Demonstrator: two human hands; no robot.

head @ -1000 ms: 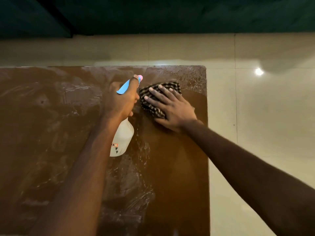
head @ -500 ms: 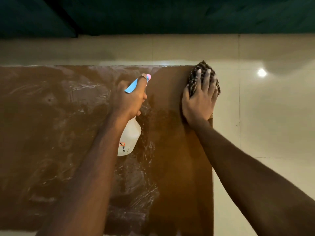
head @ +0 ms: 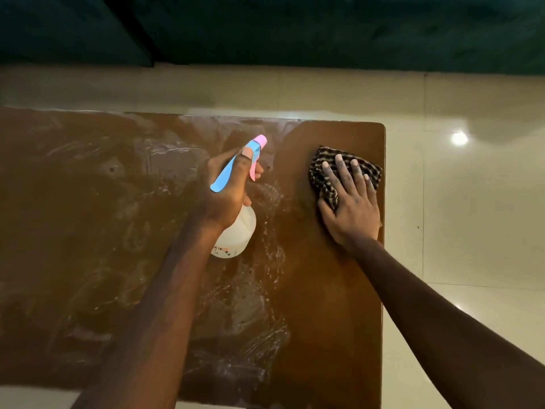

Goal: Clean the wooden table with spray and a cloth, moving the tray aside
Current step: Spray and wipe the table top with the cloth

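Note:
The brown wooden table [head: 330, 305] fills most of the view, wet and streaked with spray on its left and middle, dry along its right side. My left hand [head: 227, 190] grips a white spray bottle [head: 237, 236] with a blue and pink trigger head, held above the table's middle. My right hand [head: 352, 202] presses flat with spread fingers on a black-and-tan checked cloth [head: 324, 178] near the table's far right corner. No tray is in view.
Glossy beige floor tiles [head: 472, 216] surround the table on the right and far side, with a bright light reflection. A dark green surface [head: 295, 28] runs along the top of the view.
My right hand has slid the cloth back from the table's far right edge towards me, onto the surface. The left hand with the bottle stays about where it was.

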